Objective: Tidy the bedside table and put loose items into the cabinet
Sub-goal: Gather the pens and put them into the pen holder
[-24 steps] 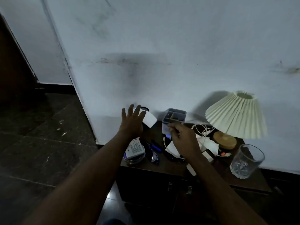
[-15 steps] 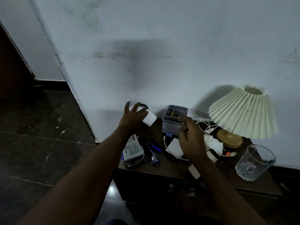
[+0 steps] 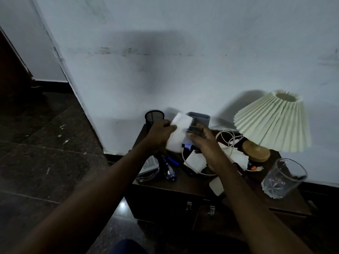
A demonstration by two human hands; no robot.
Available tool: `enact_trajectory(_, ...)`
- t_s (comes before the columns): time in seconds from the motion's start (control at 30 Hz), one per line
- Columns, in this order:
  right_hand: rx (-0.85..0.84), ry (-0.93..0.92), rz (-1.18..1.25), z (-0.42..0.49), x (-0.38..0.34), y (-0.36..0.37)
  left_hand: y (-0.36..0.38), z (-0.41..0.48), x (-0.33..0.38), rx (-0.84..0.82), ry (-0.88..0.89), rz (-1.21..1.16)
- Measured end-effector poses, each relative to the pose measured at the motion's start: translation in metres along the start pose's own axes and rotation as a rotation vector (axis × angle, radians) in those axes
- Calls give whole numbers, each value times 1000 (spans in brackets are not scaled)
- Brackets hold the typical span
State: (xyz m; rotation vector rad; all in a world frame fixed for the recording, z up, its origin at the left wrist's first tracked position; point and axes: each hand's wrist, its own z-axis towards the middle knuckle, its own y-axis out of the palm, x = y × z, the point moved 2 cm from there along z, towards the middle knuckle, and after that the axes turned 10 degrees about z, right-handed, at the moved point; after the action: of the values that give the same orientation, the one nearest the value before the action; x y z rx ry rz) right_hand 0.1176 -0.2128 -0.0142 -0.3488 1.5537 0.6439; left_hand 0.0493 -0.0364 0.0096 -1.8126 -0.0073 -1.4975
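This is looking like a bedroom in a home. A low dark bench (image 3: 183,182) with two door handles (image 3: 189,206) is standing against a scuffed white wall (image 3: 165,52). It is carrying a pleated lamp (image 3: 275,123), a glass (image 3: 282,177), a white cable (image 3: 227,136), a mesh cup (image 3: 153,117), a grey organiser (image 3: 200,118), pens (image 3: 172,160) and papers (image 3: 195,160), all of it bedside clutter. A dark polished stone floor (image 3: 45,153) is running off to the left past a wall corner, and a dark skirting (image 3: 51,85) is lining the farther wall. Dim light is falling over everything.

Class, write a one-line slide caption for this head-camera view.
Left hand holds a white paper over the cluttered bedside table; right hand close beside it.
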Motion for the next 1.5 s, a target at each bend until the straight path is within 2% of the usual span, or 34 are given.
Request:
enact_trajectory(0.03, -4, 92, 45, 2, 5, 2, 6, -3, 0, -140, -113, -187)
enact_trajectory(0.07, -1, 153, 58, 4, 9, 3, 9, -6, -1, -248, -160, -254)
enact_trajectory(0.13, 52, 178, -28, 7, 18, 2, 11, -8, -6, -333, -134, -196)
enact_trajectory(0.2, 127, 117, -230, 9, 21, -4, 6, -3, -10, -236, -65, -132)
enact_trajectory(0.27, 206, 28, -478, 9, 18, -17, -5, 8, -14, 36, 35, 43)
enact_trajectory(0.33, 289, -12, -683, 8, 14, -36, -20, 21, -19, 347, 59, 275)
enact_trajectory(0.4, 340, 8, -861, 7, 10, -56, -29, 35, -27, 477, 44, 364)
enact_trajectory(0.47, 347, 68, -986, 6, 6, -73, -31, 47, -36, 430, 7, 409)
enact_trajectory(0.57, 339, 103, -1134, 3, 3, -84, -32, 65, -48, 273, -67, 422)
enact_trajectory(0.63, 376, 32, -1231, -1, -2, -80, -32, 72, -50, 224, -38, 461)
enact_trajectory(0.73, 394, -155, -1376, -7, -12, -67, -33, 74, -54, 272, -10, 460)
enact_trajectory(0.8, 312, -229, -1388, -8, -18, -59, -34, 71, -53, 323, -6, 414)
enact_trajectory(0.87, 178, -266, -1277, -9, -22, -53, -38, 67, -46, 359, 7, 376)
enact_trajectory(0.93, -10, -263, -1266, -12, -21, -44, -44, 54, -30, 389, 44, 321)
enact_trajectory(1.0, -169, -235, -1378, -18, -12, -33, -47, 31, -14, 408, 79, 251)
enact_trajectory(1.17, -363, -155, -1317, -28, 20, -20, -32, -67, 3, 330, 122, -24)
enact_trajectory(1.23, -395, -127, -1418, -28, 31, -17, -16, -104, -1, 284, 142, -38)
enact_trajectory(1.37, -312, -100, -1531, -21, 39, -22, 25, -152, -11, 147, 130, -8)
enact_trajectory(1.5, -241, -55, -1544, -15, 31, -31, 49, -166, -24, 156, 165, 12)
